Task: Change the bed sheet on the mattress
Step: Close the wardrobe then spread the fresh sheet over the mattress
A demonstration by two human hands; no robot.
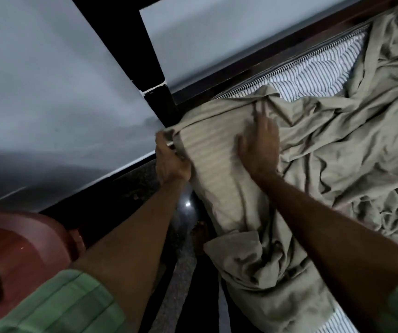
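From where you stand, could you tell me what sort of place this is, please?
Most likely a bedroom: a striped mattress in a dark bed frame set against a pale wall, with a rumpled beige sheet being fitted over its corner.

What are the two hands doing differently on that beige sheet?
The left hand grips the beige sheet at the mattress corner, fingers curled round bunched fabric; the right hand lies flat on top, fingers straight. The left sits at the edge, the right further in. Both touch the sheet.
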